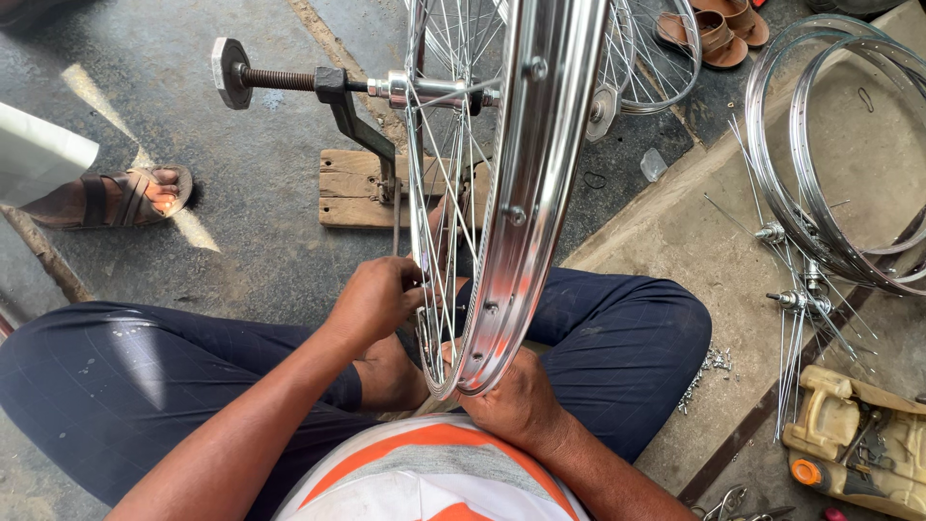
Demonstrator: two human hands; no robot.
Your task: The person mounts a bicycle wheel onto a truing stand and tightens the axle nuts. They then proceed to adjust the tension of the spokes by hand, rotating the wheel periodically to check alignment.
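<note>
Head view, looking down on a seated person in dark blue trousers (145,386) and an orange, grey and white striped shirt (434,478). A shiny silver spoked bicycle wheel rim (535,193) stands upright, edge-on to the camera, directly in front of the person's lap; its hub axle (424,90) rests in a dark metal truing stand (352,121) bolted to a worn wooden block (362,188) on the grey concrete floor (241,222). A threaded rod with a hexagonal end piece (231,72) projects from the stand toward the left. The left hand (376,299) is closed in a pinch at the thin wire spokes (439,193) on the left face of the wheel; what lies between the fingertips cannot be made out. The right hand (516,400) cups the lowest part of the rim from beneath, fingers curled around it. To the right, bare silver rims (830,154) lie stacked on a paler slab, with loose hubs and spokes (796,299) just beside them, a scatter of small metal nipples (709,367) near the person's knee, and a cream plastic tool tray (858,439) at the lower right. Another person's sandalled foot (121,198) rests at the left, and a pair of brown sandals (723,29) lies at the top.
</note>
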